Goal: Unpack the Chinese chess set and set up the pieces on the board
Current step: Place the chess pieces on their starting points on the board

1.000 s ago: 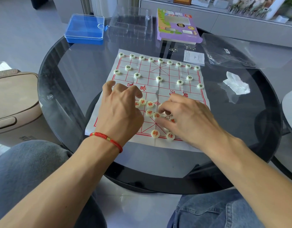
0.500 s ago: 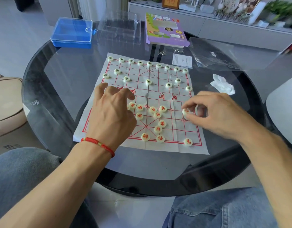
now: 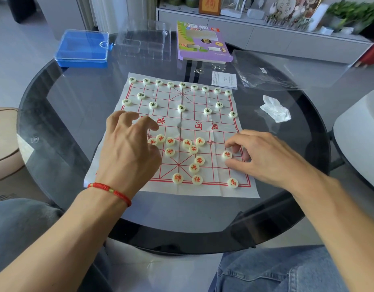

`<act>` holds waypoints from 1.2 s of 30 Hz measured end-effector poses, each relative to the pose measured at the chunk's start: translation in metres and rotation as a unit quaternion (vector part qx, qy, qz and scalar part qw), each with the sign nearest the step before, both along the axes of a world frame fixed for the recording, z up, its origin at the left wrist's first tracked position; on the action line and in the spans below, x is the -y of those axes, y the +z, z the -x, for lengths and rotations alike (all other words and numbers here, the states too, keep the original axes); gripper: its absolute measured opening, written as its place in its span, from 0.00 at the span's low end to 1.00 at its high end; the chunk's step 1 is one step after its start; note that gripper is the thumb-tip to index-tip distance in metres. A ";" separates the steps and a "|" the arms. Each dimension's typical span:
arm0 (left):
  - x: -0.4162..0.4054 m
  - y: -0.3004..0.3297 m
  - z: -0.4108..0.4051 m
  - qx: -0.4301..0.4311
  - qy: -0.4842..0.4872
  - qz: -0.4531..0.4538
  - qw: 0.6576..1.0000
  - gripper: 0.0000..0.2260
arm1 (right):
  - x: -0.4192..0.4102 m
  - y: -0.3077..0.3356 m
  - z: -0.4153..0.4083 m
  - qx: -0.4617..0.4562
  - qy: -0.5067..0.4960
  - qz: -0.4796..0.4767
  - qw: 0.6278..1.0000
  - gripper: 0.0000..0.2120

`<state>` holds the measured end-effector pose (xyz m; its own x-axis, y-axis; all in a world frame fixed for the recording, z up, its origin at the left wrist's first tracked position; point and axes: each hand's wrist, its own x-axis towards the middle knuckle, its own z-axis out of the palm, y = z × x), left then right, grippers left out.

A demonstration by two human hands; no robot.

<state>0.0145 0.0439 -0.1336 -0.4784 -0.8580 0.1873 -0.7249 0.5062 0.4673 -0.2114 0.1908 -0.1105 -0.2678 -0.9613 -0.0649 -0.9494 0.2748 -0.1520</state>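
Observation:
A white paper board (image 3: 182, 123) with a red grid lies on the round glass table (image 3: 76, 106). Several green-lettered pieces (image 3: 181, 107) stand arranged along its far side. Red-lettered pieces (image 3: 192, 149) lie loosely clustered on the near half, with three (image 3: 177, 178) on the nearest line. My left hand (image 3: 129, 148) hovers over the board's left near part, fingers spread and loosely bent, covering some pieces. My right hand (image 3: 266, 157) pinches a red cannon piece (image 3: 227, 154) between thumb and fingers on the board's right side.
At the table's far side stand a blue plastic box (image 3: 83, 48), a clear plastic tray (image 3: 144, 45) and a purple package (image 3: 200, 43). A leaflet (image 3: 224, 80), a clear bag (image 3: 264, 70) and crumpled white wrap (image 3: 274, 110) lie right of the board.
My right hand took a red piece from the centre cluster and carried it right, then set it down on the board's right side. The left hand stayed over the left part.

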 end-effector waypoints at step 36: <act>-0.005 0.018 -0.018 -0.022 0.024 -0.060 0.998 0.17 | 0.043 0.016 -0.049 0.047 0.094 0.094 0.990 0.09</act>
